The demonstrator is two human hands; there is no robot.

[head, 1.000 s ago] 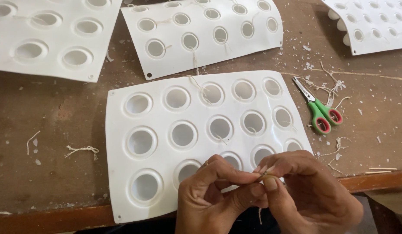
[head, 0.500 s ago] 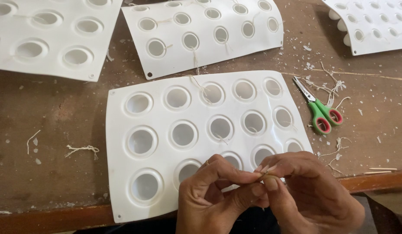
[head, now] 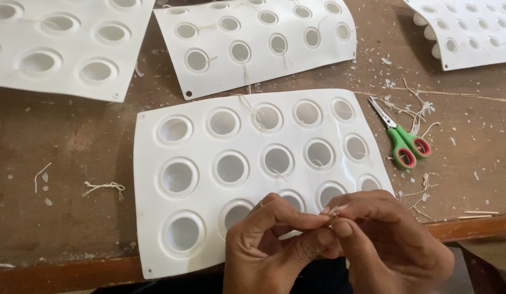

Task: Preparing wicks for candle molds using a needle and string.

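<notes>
My left hand (head: 272,245) and my right hand (head: 386,242) meet at the bottom of the view, over the near edge of a white plastic mould tray (head: 204,158) with round cups. Both pinch a short thin piece of pale string (head: 330,216) between thumb and fingertips. The string is mostly hidden by the fingers. The tray lies flat on the brown wooden table (head: 67,158), with a loose strand of string trailing over its top edge.
Green-handled scissors (head: 401,142) lie right of the tray among string scraps. Three more white mould trays sit behind: far left (head: 51,49), centre (head: 253,41), far right (head: 471,30). A frayed string bit (head: 103,187) lies left. The table edge runs just before my hands.
My fingers have shifted slightly while working the string; the hands stay in the same place over the tray's near edge. Nothing else has moved.
</notes>
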